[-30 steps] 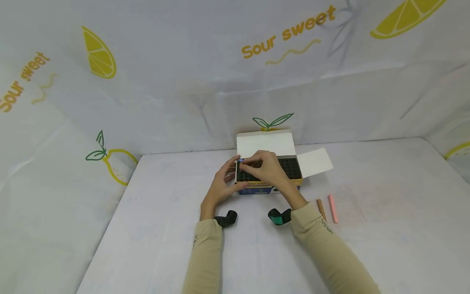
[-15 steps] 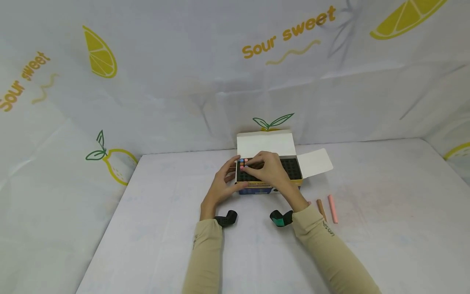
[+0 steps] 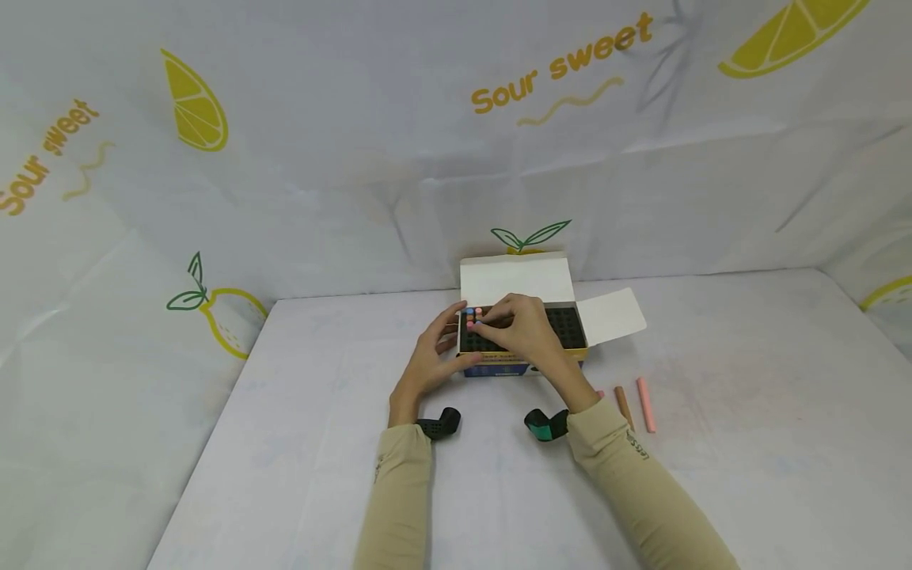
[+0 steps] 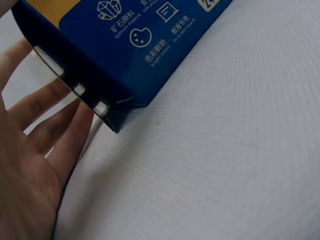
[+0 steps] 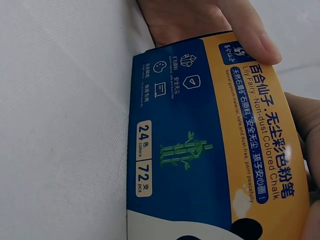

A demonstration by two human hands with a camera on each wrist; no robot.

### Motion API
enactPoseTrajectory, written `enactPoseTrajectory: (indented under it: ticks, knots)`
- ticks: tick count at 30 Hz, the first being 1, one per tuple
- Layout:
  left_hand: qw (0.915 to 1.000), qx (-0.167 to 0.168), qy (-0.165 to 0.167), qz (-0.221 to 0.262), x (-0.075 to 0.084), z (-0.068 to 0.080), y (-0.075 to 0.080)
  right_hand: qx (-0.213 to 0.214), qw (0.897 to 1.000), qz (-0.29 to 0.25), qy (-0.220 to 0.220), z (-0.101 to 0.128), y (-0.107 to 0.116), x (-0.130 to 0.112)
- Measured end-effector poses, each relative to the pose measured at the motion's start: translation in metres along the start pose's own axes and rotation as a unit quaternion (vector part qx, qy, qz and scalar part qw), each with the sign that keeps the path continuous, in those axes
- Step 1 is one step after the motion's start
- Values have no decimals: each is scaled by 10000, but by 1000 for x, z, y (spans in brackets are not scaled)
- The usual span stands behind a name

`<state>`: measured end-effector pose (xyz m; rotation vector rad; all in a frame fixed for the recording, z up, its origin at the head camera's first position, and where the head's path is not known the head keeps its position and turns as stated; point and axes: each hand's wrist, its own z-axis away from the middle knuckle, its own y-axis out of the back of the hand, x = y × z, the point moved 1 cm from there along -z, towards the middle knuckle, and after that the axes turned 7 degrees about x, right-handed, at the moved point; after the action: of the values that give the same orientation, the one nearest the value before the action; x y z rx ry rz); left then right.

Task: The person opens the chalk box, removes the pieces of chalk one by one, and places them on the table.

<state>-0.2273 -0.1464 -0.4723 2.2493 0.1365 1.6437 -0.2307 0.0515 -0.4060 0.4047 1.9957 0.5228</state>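
Observation:
A blue and yellow chalk box (image 3: 523, 369) stands on the table, its top folded back and a black grid of holes inside. Several coloured chalk sticks (image 3: 470, 312) stand in the grid's left end. My left hand (image 3: 427, 360) grips that end of the box, thumb (image 5: 255, 37) over the front edge and fingers (image 4: 50, 107) along the side. My right hand (image 3: 527, 328) reaches over the grid, thumb and index finger pinching a chalk stick whose purplish top (image 3: 479, 324) shows at the fingertips. The rest of that stick is hidden.
A white lid flap (image 3: 514, 277) rises behind the box, and a side flap (image 3: 613, 315) sticks out rightward. A brown chalk stick (image 3: 623, 406) and a pink one (image 3: 646, 404) lie right of the box; another pink end (image 3: 601, 393) peeks out by the right sleeve. A printed cloth (image 3: 342, 182) hangs behind.
My right hand has shifted slightly right and down, uncovering chalk tops at the grid's left end. My left hand keeps its place on the box.

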Motion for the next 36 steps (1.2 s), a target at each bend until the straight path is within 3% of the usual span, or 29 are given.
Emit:
enactPoseTrajectory:
  ticks: [11,20,28,36]
  knots:
    - [10000,-25,34,-6,2,1,0,-117,9998,140,-34,1,0,-1]
    - [9999,-66,102,51,7,1,1,0,9998,-165,72,2,-1,3]
    - [10000,-6,81,-6,4,1,1,170,9985,-501,-145,1,0,2]
    - [10000,-3,90,-35,4,1,0,-43,9993,-210,-297,-1,-2,-1]
